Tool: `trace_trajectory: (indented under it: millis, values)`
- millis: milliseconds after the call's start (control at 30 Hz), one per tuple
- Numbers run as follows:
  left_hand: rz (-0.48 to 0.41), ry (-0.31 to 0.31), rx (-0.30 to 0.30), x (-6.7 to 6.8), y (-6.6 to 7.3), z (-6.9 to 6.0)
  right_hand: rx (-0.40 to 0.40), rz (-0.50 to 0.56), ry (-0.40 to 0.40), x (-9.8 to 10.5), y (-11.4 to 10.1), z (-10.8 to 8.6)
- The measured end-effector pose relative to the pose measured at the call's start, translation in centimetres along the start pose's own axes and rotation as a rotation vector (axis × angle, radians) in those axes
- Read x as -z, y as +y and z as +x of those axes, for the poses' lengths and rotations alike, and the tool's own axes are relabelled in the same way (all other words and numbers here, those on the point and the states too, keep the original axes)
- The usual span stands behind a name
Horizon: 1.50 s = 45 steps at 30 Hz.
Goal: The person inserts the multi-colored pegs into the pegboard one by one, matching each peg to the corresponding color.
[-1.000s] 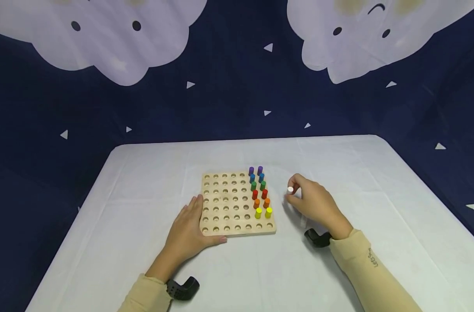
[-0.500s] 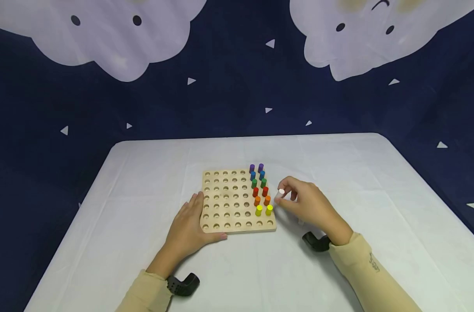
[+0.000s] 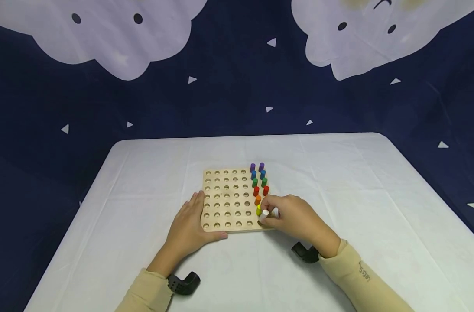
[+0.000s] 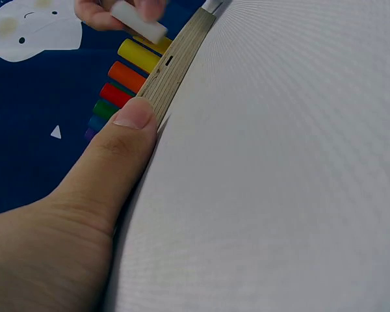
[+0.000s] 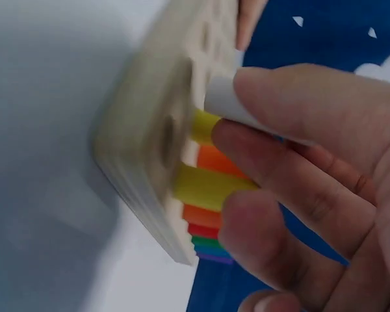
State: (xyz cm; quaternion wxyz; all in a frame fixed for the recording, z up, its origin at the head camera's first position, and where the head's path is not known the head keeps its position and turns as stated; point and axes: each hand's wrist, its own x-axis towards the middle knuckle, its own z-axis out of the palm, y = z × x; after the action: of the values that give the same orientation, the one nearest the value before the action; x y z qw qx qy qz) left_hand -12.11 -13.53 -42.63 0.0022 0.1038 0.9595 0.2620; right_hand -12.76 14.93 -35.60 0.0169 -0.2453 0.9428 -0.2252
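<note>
My left hand (image 3: pixel 188 221) rests against the wooden pegboard (image 3: pixel 231 230), fingers along its left side and thumb (image 4: pixel 134 117) on the front edge, fingers fairly straight. My right hand (image 3: pixel 297 219) pinches a white peg (image 3: pixel 264 214) between thumb and fingers, over the board's front right corner. The peg is tilted and its lower end (image 5: pixel 222 97) is above the holes, apart from the board in the right wrist view. Beside it stand the yellow pegs (image 5: pixel 214 187). Another whitish piece (image 3: pixel 275 212) shows between my fingers; whether I hold it I cannot tell.
Pairs of upright pegs fill the right two columns: orange (image 3: pixel 258 200), red (image 3: pixel 256 191), green (image 3: pixel 254 182), blue (image 3: pixel 254 174) and purple (image 3: pixel 252 167). Several bare holes lie to their left. A white cloth covers the table (image 3: pixel 163 164), with a dark blue patterned backdrop (image 3: pixel 237 95) behind.
My right hand has moved left and toward the front with the white peg, from beside the board to over its front right corner. The left hand stays at the board.
</note>
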Motion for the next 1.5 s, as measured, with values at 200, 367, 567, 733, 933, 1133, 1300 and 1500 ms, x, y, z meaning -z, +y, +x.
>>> trace_trajectory:
  millis: [200, 367, 567, 733, 933, 1133, 1300, 1500]
  values:
    - [-0.005, 0.003, 0.000, 0.0, 0.1, 0.0, 0.045, -0.098, 0.014, -0.9, -0.4, 0.3]
    - [-0.005, 0.001, 0.000, 0.1, 0.1, 0.0, 0.064, -0.085, -0.008, -0.9, -0.6, 0.3]
    - [-0.002, 0.005, -0.007, 0.1, 0.1, 0.0, 0.073, -0.094, -0.004, -1.0, -0.5, 0.1]
    - [0.000, 0.008, -0.008, 0.0, 0.0, 0.1, 0.061, -0.125, -0.006, -1.2, -0.8, 0.2]
    - [-0.004, 0.004, -0.008, 0.0, 0.0, 0.0, 0.022, -0.095, 0.017, 0.1, -0.5, -0.7]
    - [0.000, 0.007, -0.009, 0.0, 0.0, 0.0, -0.174, -0.143, 0.014, 2.7, 1.6, -2.0]
    - [0.004, 0.006, -0.009, 0.1, 0.1, 0.0, -0.313, -0.184, -0.121, 3.4, 3.5, -2.7]
    - [-0.002, -0.001, -0.006, 0.2, 0.1, 0.0, -0.349, -0.188, -0.166, 2.6, 4.3, -3.2]
